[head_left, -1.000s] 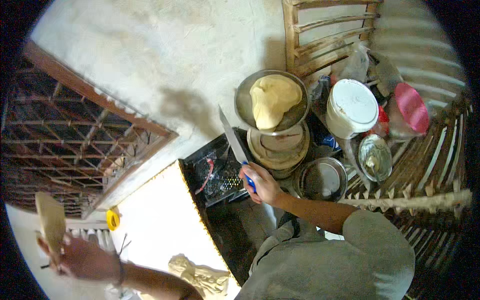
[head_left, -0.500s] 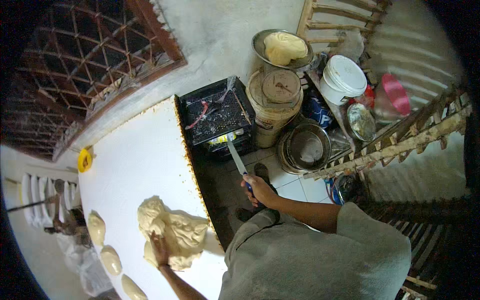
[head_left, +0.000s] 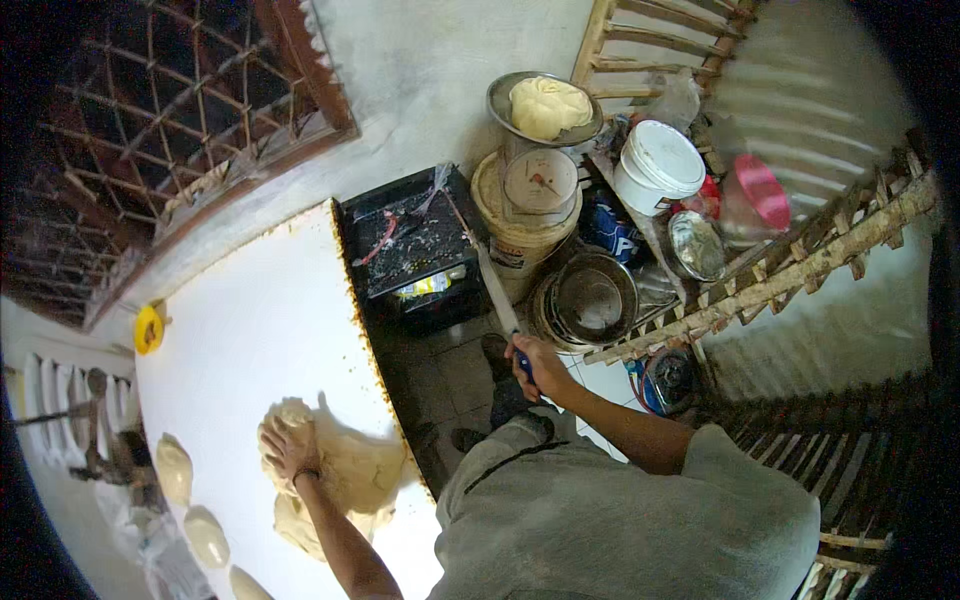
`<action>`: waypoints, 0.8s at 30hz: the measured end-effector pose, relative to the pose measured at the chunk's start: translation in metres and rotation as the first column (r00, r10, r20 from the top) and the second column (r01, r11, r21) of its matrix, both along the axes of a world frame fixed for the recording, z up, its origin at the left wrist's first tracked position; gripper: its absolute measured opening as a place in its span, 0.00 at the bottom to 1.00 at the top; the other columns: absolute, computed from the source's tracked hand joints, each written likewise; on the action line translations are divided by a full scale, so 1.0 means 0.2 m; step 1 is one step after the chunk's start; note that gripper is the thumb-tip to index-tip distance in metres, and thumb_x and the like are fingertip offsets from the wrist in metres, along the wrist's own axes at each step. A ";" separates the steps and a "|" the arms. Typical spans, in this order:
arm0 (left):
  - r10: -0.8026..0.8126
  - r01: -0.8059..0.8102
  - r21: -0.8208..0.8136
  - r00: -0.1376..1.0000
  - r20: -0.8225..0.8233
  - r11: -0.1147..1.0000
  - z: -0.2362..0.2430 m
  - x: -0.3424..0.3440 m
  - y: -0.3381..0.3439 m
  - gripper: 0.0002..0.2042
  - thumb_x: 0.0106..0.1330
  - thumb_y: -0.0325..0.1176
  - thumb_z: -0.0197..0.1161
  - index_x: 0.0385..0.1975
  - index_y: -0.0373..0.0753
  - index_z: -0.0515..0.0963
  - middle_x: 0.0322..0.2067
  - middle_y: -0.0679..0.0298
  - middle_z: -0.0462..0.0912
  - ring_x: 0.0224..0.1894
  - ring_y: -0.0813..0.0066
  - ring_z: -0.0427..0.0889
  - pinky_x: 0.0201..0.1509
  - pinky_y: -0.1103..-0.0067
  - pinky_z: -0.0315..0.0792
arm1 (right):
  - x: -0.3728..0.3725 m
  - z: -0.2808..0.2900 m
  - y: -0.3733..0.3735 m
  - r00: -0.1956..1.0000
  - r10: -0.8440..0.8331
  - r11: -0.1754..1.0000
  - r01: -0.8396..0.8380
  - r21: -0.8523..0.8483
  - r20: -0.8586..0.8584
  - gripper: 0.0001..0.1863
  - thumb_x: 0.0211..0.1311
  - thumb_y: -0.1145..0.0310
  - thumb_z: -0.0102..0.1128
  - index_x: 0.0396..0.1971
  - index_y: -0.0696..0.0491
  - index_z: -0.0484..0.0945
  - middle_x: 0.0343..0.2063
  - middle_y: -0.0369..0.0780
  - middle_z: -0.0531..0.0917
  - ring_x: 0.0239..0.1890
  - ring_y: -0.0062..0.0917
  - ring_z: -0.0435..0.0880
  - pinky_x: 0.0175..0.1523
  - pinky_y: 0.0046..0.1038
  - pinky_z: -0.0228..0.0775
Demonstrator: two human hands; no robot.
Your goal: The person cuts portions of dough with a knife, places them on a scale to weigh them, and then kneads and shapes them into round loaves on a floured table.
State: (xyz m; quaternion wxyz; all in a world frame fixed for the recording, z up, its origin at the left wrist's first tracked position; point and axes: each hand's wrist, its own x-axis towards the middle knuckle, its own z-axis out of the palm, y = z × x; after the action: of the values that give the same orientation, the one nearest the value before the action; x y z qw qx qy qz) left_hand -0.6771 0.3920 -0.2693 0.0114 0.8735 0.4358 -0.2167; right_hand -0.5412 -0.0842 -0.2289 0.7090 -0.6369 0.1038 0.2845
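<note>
Your right hand (head_left: 540, 368) is closed round the handle of the knife (head_left: 496, 290), blade pointing away from you, off the table's right edge; your left hand (head_left: 290, 452) lies on the large dough mass (head_left: 352, 468) on the white table (head_left: 250, 290), grip not discernible. 3 smaller dough pieces (head_left: 206, 538) line the table's left edge, 1 cut by the frame. Beyond the right edge: black crate (head_left: 400, 245), then lidded bucket (head_left: 500, 232), both crowding the blade tip, contact unclear; stacked pans (head_left: 595, 297) stand right of the knife
</note>
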 end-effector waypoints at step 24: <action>-0.403 0.887 -0.001 0.212 0.890 0.463 0.83 3.30 -1.99 0.19 0.65 0.38 0.66 0.48 0.30 0.77 0.49 0.42 0.78 0.55 0.43 0.76 0.61 0.60 0.72 | 1.78 0.63 -0.70 0.917 -0.398 0.865 0.380 0.327 -0.011 0.25 0.75 0.44 0.47 0.41 0.55 0.75 0.16 0.35 0.73 0.10 0.19 0.68 0.16 0.26 0.67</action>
State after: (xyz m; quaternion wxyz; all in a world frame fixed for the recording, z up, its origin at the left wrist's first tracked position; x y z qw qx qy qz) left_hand -0.0170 -0.0067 -0.1039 0.3436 0.9235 -0.1317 0.1082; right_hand -0.1851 -0.2244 -0.1031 0.8488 -0.4861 0.1617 0.1306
